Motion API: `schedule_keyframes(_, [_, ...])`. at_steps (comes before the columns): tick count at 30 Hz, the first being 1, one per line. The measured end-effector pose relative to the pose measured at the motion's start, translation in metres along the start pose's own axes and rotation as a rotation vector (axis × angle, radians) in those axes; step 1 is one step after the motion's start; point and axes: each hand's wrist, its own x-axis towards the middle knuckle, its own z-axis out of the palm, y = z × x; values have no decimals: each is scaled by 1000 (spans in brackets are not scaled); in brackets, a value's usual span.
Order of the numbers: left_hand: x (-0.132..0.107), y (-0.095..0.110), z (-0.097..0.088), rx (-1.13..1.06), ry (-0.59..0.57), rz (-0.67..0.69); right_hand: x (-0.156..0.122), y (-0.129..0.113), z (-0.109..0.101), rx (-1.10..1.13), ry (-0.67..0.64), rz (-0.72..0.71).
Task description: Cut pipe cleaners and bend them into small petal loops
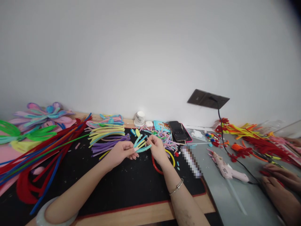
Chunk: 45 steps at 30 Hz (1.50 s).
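Observation:
Between my two hands is a small bunch of pipe cleaners (141, 144), pale blue and yellow, with their strands fanned out. My left hand (124, 153) pinches the gathered end on the left. On the other side my right hand (155, 147) has thumb and fingers closed on a strand of the same bunch. Just behind my left hand lie stacks of purple pipe cleaners (108, 146) and yellow pipe cleaners (107, 131). Under my right wrist rest red-handled scissors or a ring-like tool (156, 166), partly hidden, its other loop yellow.
A black mat (131, 188) covers the table. Long red and blue pipe cleaners (47, 157) lie left. A white cup (140, 117), a phone (177, 131) and cut pieces stand behind. At right are a glue gun (228, 169), its cord, and another person's hands (279, 179).

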Motion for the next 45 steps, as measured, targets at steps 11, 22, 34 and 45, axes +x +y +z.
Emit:
schedule_keyframes(11, [0, 2, -1, 17, 119, 16, 2, 2, 0, 224, 20, 80])
schedule_keyframes(22, [3, -1, 1, -61, 204, -7, -4, 4, 14, 260, -110, 145])
schedule_keyframes(34, [2, -4, 1, 29, 53, -59, -4, 5, 8, 341, -183, 211])
schedule_keyframes(45, [0, -3, -1, 95, -90, -64, -5, 1, 6, 280, -224, 181])
